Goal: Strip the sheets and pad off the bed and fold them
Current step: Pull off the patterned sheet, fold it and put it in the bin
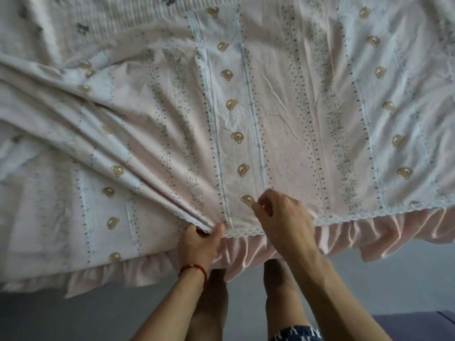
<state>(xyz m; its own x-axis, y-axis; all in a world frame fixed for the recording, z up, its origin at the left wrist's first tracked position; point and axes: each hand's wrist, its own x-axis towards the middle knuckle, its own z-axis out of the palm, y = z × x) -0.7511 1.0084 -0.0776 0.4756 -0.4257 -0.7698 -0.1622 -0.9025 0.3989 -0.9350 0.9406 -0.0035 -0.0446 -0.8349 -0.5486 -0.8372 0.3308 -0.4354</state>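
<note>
A pale pink sheet (pixel 283 99) printed with small bears, dotted stripes and leaf bands covers the bed. Its lace-trimmed near edge ends in a pink ruffle (pixel 344 239) hanging over the side. My left hand (pixel 200 244), with a red cord at the wrist, grips a bunch of the sheet's edge, and deep folds fan out from there toward the upper left. My right hand (pixel 280 215) hovers just to the right over the edge, fingers curled with thumb and forefinger close together above a bear print. Whether it pinches cloth is unclear.
Another layer with a grey flower print (pixel 81 28) and ribbed band lies at the far left of the bed. Grey floor (pixel 73 313) runs along the near side. My bare legs (pixel 283 291) stand against the ruffle. A bluish mat corner (pixel 418 326) shows at lower right.
</note>
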